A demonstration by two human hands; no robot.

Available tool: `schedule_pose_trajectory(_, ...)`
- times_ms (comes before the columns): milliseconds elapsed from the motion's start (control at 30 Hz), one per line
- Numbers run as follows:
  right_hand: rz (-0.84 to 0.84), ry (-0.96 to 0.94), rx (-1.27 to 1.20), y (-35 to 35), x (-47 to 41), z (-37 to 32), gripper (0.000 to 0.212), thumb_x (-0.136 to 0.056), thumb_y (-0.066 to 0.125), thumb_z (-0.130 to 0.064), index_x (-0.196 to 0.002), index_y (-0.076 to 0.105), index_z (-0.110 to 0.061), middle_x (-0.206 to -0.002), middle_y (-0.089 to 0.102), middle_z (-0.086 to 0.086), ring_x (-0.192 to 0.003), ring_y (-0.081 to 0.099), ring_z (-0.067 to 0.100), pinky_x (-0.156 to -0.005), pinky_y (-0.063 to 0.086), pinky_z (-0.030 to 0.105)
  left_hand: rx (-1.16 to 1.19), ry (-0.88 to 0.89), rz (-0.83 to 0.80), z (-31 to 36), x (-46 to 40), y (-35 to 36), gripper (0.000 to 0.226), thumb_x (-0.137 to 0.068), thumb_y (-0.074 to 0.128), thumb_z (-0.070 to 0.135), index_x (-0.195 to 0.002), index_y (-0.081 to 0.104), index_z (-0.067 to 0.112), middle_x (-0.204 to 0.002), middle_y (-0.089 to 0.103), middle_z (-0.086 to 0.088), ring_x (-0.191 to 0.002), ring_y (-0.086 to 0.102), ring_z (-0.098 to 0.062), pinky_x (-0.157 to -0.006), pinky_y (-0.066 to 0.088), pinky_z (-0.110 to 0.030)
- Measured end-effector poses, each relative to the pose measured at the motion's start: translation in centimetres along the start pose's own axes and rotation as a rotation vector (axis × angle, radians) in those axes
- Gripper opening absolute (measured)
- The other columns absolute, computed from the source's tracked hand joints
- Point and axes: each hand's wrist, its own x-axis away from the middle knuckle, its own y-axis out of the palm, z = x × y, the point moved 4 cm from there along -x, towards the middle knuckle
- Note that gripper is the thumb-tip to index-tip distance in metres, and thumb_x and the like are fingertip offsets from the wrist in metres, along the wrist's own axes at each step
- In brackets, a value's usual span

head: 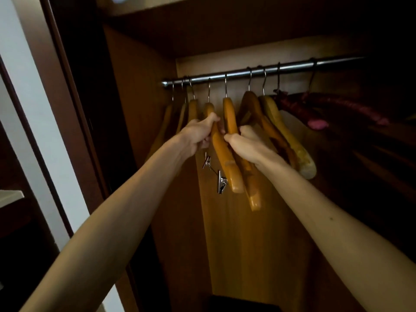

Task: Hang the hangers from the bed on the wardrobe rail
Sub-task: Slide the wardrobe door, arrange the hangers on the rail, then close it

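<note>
Head view: each hand, left [198,136] and right [242,143], grips a hanger [221,154]; seat both hooks squarely over the rail [258,72] before letting go.

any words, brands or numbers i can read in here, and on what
None: no readable text in this view.
Wooden hangers: no print or brand visible.
Rail: bare metal, no markings.
Metal clips: too small and blurred to tell.
Wardrobe wall: plain wood.
</note>
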Motion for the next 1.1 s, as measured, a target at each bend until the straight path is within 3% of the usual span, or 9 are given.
schedule_pose_trajectory(100, 0.034, -0.017, 0.045, -0.4, -2.1, -1.6, 0.029, -0.096, 0.053, -0.042, -0.091, 0.065, -0.015, -0.086, 0.064, 0.002, -0.083, 0.065, 0.021, -0.073, 0.051, 0.036, -0.015, 0.004, -0.046, 1.9, -2.4, -0.3, 0.038, -0.098, 0.055, 0.039, -0.073, 0.068, 0.013, -0.054, 0.048, 0.003, -0.044, 0.036, -0.007, -0.045, 0.030, -0.017)
schedule_pose_trajectory(200, 0.064, -0.046, 0.053, -0.8, -3.6, -3.2, 0.028, -0.101, 0.051, -0.039, -0.083, 0.061, -0.019, -0.078, 0.059, 0.000, -0.074, 0.061, 0.016, -0.063, 0.046, 0.028, -0.006, 0.000, -0.091, 3.1, -4.3, -0.4, 0.032, -0.100, 0.054, 0.037, -0.075, 0.062, 0.017, -0.054, 0.046, 0.004, -0.043, 0.036, -0.006, -0.042, 0.030, -0.015)
schedule_pose_trajectory(367, 0.066, -0.039, 0.072, -1.1, -5.9, -4.0, 0.033, -0.103, 0.049, -0.027, -0.123, 0.063, -0.004, -0.094, 0.066, 0.005, -0.077, 0.058, 0.009, -0.055, 0.037, 0.021, 0.009, -0.013, -0.091, 3.5, -6.8, -0.7, 0.030, -0.099, 0.056, 0.035, -0.073, 0.051, 0.020, -0.046, 0.043, 0.006, -0.042, 0.036, -0.007, -0.049, 0.030, -0.018)
schedule_pose_trajectory(433, 0.070, -0.026, 0.082, -0.9, -6.7, -4.0, 0.027, -0.102, 0.051, -0.028, -0.117, 0.063, -0.008, -0.093, 0.063, 0.004, -0.074, 0.055, 0.009, -0.055, 0.036, 0.022, 0.026, -0.022, -0.077, 3.3, -7.8, -0.9, 0.031, -0.099, 0.056, 0.034, -0.071, 0.050, 0.020, -0.051, 0.045, 0.004, -0.040, 0.036, -0.007, -0.050, 0.030, -0.019)
schedule_pose_trajectory(600, 0.074, 0.032, 0.068, 0.1, -8.4, -2.7, 0.019, -0.099, 0.053, -0.033, -0.095, 0.062, -0.017, -0.095, 0.064, 0.005, -0.093, 0.064, 0.023, -0.077, 0.051, 0.036, 0.027, -0.053, -0.098, 2.3, -9.2, -0.8, 0.029, -0.101, 0.051, 0.036, -0.075, 0.051, 0.021, -0.065, 0.046, 0.002, -0.041, 0.039, -0.007, -0.048, 0.033, -0.019)
schedule_pose_trajectory(700, 0.100, 0.064, 0.094, 0.6, -8.8, -1.5, 0.019, -0.098, 0.053, -0.031, -0.082, 0.058, -0.022, -0.093, 0.064, 0.003, -0.091, 0.062, 0.023, -0.078, 0.051, 0.034, -0.044, -0.068, -0.117, 1.7, -9.3, -0.5, 0.026, -0.102, 0.048, 0.037, -0.082, 0.052, 0.022, -0.062, 0.047, 0.003, -0.050, 0.038, -0.009, -0.053, 0.032, -0.022)
schedule_pose_trajectory(833, 0.108, 0.067, 0.111, 1.3, -8.7, -0.6, 0.021, -0.100, 0.053, -0.027, -0.080, 0.055, -0.021, -0.083, 0.057, -0.001, -0.079, 0.057, 0.015, -0.065, 0.043, 0.029, -0.125, -0.077, -0.058, 1.0, -9.2, 0.0, 0.027, -0.103, 0.045, 0.041, -0.090, 0.054, 0.020, -0.063, 0.047, 0.002, -0.053, 0.043, -0.011, -0.054, 0.037, -0.024)
schedule_pose_trajectory(1000, 0.133, 0.045, 0.125, 1.0, -8.4, -0.9, 0.022, -0.097, 0.056, -0.035, -0.087, 0.065, -0.018, -0.087, 0.065, 0.001, -0.090, 0.064, 0.022, -0.082, 0.053, 0.036, -0.229, -0.048, 0.051, 1.0, -8.6, 0.7, 0.030, -0.104, 0.042, 0.045, -0.088, 0.054, 0.023, -0.068, 0.047, 0.001, -0.059, 0.042, -0.012, -0.052, 0.037, -0.023)
schedule_pose_trajectory(1100, 0.137, 0.048, 0.185, 0.5, -8.0, -1.2, 0.023, -0.095, 0.057, -0.036, -0.088, 0.068, -0.016, -0.089, 0.067, 0.003, -0.091, 0.065, 0.024, -0.080, 0.053, 0.035, -0.293, -0.026, 0.076, 1.2, -7.9, 0.7, 0.031, -0.106, 0.040, 0.045, -0.092, 0.053, 0.021, -0.069, 0.048, 0.000, -0.055, 0.041, -0.011, -0.050, 0.037, -0.023)
